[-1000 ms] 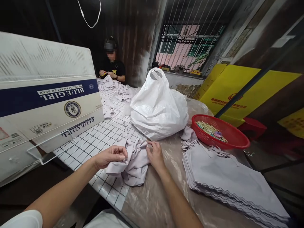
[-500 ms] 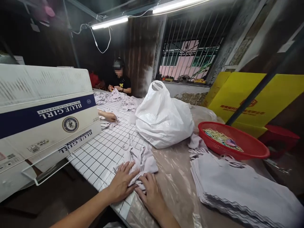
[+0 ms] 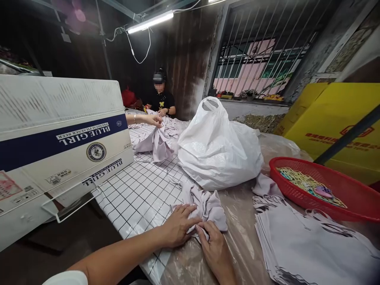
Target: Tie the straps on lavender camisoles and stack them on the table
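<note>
A crumpled pale lilac cloth piece with a thin strap lies near the table's front edge, partly on clear plastic sheeting. My left hand rests on its near left side, fingers stretched out flat over the folds. At the near edge of the cloth, my right hand pinches a fold between thumb and fingers. The two hands almost touch, and they hide part of the fabric. To the right, a layered stack of flat lilac cloth pieces with straps lies on the table.
A full white plastic bag stands beyond the cloth. A red basket holding elastic bands sits behind the stack. At left is a beer carton. Another person's hand lifts cloth past it; a co-worker sits at the far end.
The view has turned right to left across the scene, shifting things rightward. My right fingers have closed on a fold. The other person's hand beside the carton has raised a cloth piece.
</note>
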Demonstrator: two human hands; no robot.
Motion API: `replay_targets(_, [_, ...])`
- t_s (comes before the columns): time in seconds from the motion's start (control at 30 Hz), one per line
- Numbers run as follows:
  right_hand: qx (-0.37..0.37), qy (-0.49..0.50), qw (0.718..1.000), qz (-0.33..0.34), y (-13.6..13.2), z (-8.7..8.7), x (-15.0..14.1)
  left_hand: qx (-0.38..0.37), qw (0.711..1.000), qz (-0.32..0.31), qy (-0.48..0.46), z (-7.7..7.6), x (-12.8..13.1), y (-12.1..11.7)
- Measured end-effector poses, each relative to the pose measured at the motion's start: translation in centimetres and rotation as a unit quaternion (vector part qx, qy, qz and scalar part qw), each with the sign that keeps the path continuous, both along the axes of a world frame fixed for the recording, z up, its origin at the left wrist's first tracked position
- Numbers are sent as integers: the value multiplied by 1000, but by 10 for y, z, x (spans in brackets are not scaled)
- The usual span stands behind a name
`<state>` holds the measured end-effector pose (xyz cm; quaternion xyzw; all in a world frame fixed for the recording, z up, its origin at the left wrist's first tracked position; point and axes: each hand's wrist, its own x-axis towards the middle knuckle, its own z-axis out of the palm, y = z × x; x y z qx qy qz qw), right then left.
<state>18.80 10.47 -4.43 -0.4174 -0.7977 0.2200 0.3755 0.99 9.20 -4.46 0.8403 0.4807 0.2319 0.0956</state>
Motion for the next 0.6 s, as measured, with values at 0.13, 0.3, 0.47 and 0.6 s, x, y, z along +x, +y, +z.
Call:
replay_targets(0.13, [-11,-4,1000,4,-2,3,-2,-41,997,-65,-16,33,-34,21])
replay_targets(0.3, [-17,-9,1000,2,-1,7,-4,-54,951,301,-34,86,-106,92])
replay_targets(0.47, [-26,-16,1000,3,-1,6,-6,-107,938,330,-9,83,-119,124])
replay_targets(0.6, [-20,-21,1000,0,-6,6,-7,-131,967,217,-18,74,-79,102])
